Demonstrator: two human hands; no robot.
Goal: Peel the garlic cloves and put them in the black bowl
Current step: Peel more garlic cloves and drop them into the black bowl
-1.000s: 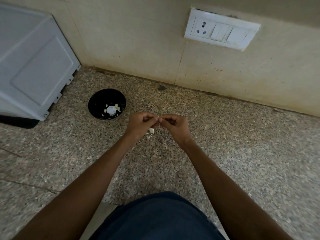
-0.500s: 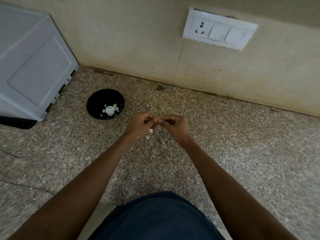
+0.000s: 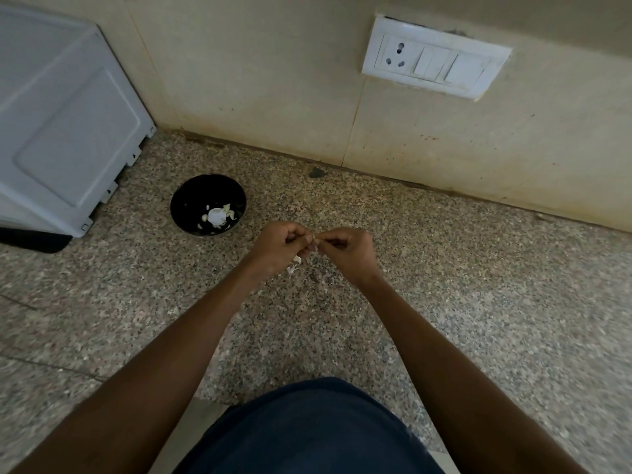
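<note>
**Garlic clove pinched between two hands over the granite counter**

Garlic clove (image 3: 315, 238), a tiny pale sliver and mostly hidden, sits at the middle of the frame where the fingertips of both hands meet; the left hand (image 3: 278, 246) has its fingers curled in and pinches the clove from the left; the right hand (image 3: 347, 249) is curled the same way and pinches it from the right; thumbs and forefingers touch at the clove, so how much skin is on it cannot be told. Both forearms reach up from the lower corners of the frame and converge there; a dark blue garment (image 3: 307, 432) fills the bottom centre.

Just below the hands, on the speckled counter (image 3: 478, 285), lie a few white peel scraps (image 3: 293, 266), partly covered by the left hand.

The black bowl (image 3: 191, 200) stands left of centre, up and to the left of the hands, near them but apart; inside it lie pale garlic pieces (image 3: 216, 216) and flakes of skin, gathered toward the bowl's lower right side.

A white appliance (image 3: 58, 114) leans in the upper left of the frame, beside the bowl and not touching it; a white socket and switch plate (image 3: 434, 66) is set in the beige wall (image 3: 256, 80) at the upper right; a small dark speck (image 3: 316, 172) lies where the counter meets the wall.
</note>
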